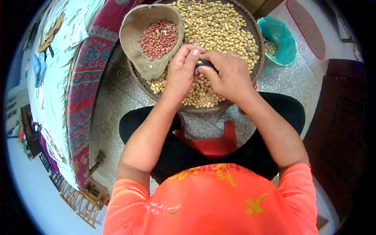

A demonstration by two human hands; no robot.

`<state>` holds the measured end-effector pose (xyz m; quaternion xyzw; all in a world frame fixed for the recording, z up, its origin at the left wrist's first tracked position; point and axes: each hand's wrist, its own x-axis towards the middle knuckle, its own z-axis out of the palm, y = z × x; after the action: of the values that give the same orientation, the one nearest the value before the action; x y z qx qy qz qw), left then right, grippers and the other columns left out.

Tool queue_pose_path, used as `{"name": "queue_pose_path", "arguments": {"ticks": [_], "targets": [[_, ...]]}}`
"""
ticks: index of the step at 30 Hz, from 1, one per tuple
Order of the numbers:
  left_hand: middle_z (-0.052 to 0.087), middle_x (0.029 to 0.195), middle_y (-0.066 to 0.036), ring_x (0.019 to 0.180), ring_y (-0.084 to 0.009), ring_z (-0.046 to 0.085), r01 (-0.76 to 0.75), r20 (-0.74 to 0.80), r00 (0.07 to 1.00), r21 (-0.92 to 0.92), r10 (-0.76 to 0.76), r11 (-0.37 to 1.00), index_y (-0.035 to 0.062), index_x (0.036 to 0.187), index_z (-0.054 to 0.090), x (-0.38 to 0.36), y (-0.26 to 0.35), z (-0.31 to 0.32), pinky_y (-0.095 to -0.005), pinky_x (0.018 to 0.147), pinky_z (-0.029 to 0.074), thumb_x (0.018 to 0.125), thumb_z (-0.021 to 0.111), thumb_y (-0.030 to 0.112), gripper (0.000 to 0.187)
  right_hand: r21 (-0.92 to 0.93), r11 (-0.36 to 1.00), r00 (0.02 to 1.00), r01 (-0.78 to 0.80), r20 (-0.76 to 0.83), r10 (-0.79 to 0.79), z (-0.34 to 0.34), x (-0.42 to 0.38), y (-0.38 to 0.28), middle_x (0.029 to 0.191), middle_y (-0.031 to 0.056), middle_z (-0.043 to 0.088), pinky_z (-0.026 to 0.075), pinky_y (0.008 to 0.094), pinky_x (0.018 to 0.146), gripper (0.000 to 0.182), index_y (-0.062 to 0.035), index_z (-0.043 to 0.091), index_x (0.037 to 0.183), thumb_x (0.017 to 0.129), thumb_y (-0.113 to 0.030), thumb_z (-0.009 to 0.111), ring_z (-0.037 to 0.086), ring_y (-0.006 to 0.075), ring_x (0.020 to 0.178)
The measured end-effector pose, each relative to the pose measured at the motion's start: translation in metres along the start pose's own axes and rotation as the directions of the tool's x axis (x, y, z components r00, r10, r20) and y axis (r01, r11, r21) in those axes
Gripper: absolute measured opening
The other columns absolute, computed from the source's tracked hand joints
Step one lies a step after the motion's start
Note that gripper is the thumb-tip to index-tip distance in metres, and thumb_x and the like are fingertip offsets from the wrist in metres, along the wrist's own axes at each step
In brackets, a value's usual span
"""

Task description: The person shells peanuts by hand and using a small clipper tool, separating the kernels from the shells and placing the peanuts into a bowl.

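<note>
Unshelled peanuts fill a wide round basket between my knees. A gourd scoop rests on the basket's left side, with red shelled peanuts inside it. My right hand is closed around a black curved tool handle; the tool's working end is hidden by my fingers. Beside it, my left hand has its thumb pressed against curled fingers, and what it pinches is hidden. Both hands are held together over the peanuts, near the scoop's lower right edge.
A teal bucket with shell scraps in it stands right of the basket. On the left is a bed with a red patterned edge. A red plastic stool is below me. A dark wooden piece stands at far right.
</note>
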<state>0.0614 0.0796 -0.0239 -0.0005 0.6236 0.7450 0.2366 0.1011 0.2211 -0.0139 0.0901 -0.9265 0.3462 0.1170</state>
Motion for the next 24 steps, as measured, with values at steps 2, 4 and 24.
{"name": "queue_pose_path", "arguments": {"ticks": [2, 4, 24], "targets": [[0.051, 0.068, 0.006, 0.051, 0.0000, 0.039, 0.042, 0.011, 0.999, 0.002, -0.042, 0.999, 0.0111, 0.099, 0.057, 0.001, -0.001, -0.002, -0.0159, 0.043, 0.030, 0.097, 0.048, 0.026, 0.018, -0.020, 1.000, 1.000, 0.015, -0.011, -0.016, 0.000, 0.000, 0.001, 0.081, 0.0118, 0.065, 0.048, 0.0444, 0.067, 0.029, -0.0098, 0.062, 0.102, 0.080, -0.029, 0.064, 0.062, 0.0342, 0.073], [0.050, 0.067, 0.006, 0.051, 0.0000, 0.039, 0.084, 0.020, 0.996, 0.004, -0.084, 0.996, 0.0110, 0.099, 0.057, 0.003, -0.002, -0.004, -0.0159, 0.043, 0.030, 0.097, 0.048, 0.027, 0.018, -0.021, 1.000, 1.000, 0.015, -0.006, -0.015, 0.002, 0.000, 0.002, 0.080, 0.0120, 0.065, 0.049, 0.0449, 0.067, 0.029, -0.0093, 0.062, 0.102, 0.080, -0.029, 0.064, 0.062, 0.0350, 0.074], [0.059, 0.083, -0.011, 0.079, -0.0291, 0.061, -0.289, 0.248, 0.957, 0.826, 0.148, 0.483, 0.0103, 0.093, 0.062, 0.007, -0.045, -0.024, -0.0404, 0.069, 0.048, 0.082, 0.063, 0.016, 0.013, 0.615, 0.646, 0.887, -0.452, 0.229, 0.402, -0.031, 0.001, 0.036, 0.085, 0.0041, 0.061, 0.048, 0.0225, 0.066, 0.034, 0.0014, 0.056, 0.110, 0.090, -0.025, 0.062, 0.058, 0.0087, 0.070]]}}
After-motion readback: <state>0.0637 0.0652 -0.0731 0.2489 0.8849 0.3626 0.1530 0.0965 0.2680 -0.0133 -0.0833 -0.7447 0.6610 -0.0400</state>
